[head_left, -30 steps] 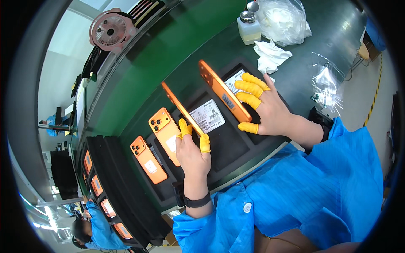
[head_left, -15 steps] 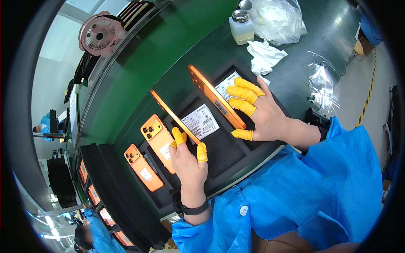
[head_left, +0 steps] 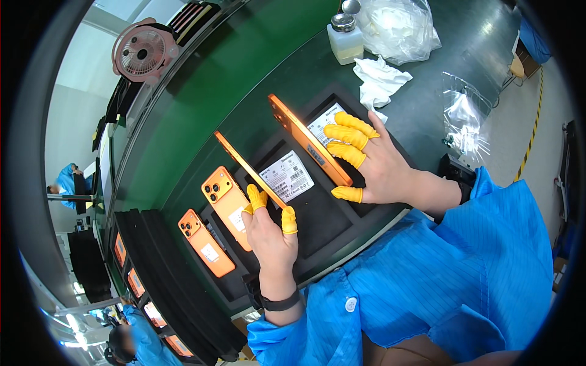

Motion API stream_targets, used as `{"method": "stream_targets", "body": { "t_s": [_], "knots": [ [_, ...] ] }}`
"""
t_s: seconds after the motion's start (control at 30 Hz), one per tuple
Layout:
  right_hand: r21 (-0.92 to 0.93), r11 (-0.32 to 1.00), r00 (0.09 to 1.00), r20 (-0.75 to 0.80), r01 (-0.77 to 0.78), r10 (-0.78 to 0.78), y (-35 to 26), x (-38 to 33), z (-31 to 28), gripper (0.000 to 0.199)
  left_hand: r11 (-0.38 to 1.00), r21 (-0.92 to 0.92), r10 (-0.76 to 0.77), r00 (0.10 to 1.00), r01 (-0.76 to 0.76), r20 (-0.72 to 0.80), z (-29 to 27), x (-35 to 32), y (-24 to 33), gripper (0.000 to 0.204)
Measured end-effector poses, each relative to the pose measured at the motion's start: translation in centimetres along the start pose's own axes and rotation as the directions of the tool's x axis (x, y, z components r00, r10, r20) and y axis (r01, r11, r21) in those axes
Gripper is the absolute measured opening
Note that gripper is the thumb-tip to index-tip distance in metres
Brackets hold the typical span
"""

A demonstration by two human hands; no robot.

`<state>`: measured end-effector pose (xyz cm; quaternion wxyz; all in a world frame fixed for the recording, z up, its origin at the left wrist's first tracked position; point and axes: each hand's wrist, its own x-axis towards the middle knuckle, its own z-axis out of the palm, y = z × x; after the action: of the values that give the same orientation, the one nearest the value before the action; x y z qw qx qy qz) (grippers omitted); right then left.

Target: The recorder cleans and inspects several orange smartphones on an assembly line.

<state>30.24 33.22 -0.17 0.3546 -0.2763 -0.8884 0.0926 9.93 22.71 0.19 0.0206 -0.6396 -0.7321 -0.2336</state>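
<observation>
My left hand [head_left: 271, 241], with yellow finger cots, pinches the near end of an orange smartphone [head_left: 247, 166] standing on its edge. My right hand [head_left: 386, 169], also in yellow finger cots, grips a second orange smartphone [head_left: 307, 141], tilted up on its long side. Both stand over a black foam tray [head_left: 323, 229]. White printed labels [head_left: 288, 177] show in the tray's recesses beside them. Two more orange phones, a larger-looking one [head_left: 221, 190] and one farther left [head_left: 210, 251], lie with their camera sides up. The fingers behind the held phones are partly hidden.
Black trays with orange phones [head_left: 135, 282] are stacked at the left. A pump bottle [head_left: 346, 46], a crumpled white cloth [head_left: 378, 82] and clear plastic bags [head_left: 400, 30] lie on the green table's far side. A pink fan [head_left: 143, 53] stands beyond; a co-worker [head_left: 143, 335] is at lower left.
The whole picture has shifted slightly to the left. Both hands keep their hold on the two upright phones, with hardly any movement against the tray.
</observation>
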Motion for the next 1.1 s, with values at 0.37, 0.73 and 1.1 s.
{"method": "stream_targets", "body": {
  "t_s": [0.37,0.73,1.1],
  "knots": [
    [0.015,0.999,0.999,0.002,-0.04,0.04,0.3,-0.2,-0.4,0.055,0.999,-0.008,0.035,0.998,-0.036,-0.057,0.5,0.2,0.1,0.048],
    [-0.271,0.914,0.917,0.181,-0.302,0.357,1.2,-0.9,-0.9,0.05,0.906,0.418,-0.111,0.989,0.062,0.093,1.1,-0.2,2.7,0.064],
    [-0.254,0.945,0.975,0.03,-0.207,0.222,2.7,0.3,-2.6,0.045,0.875,0.354,-0.322,0.943,0.329,-0.082,-4.0,-3.6,-3.6,0.046]
  ]
}}
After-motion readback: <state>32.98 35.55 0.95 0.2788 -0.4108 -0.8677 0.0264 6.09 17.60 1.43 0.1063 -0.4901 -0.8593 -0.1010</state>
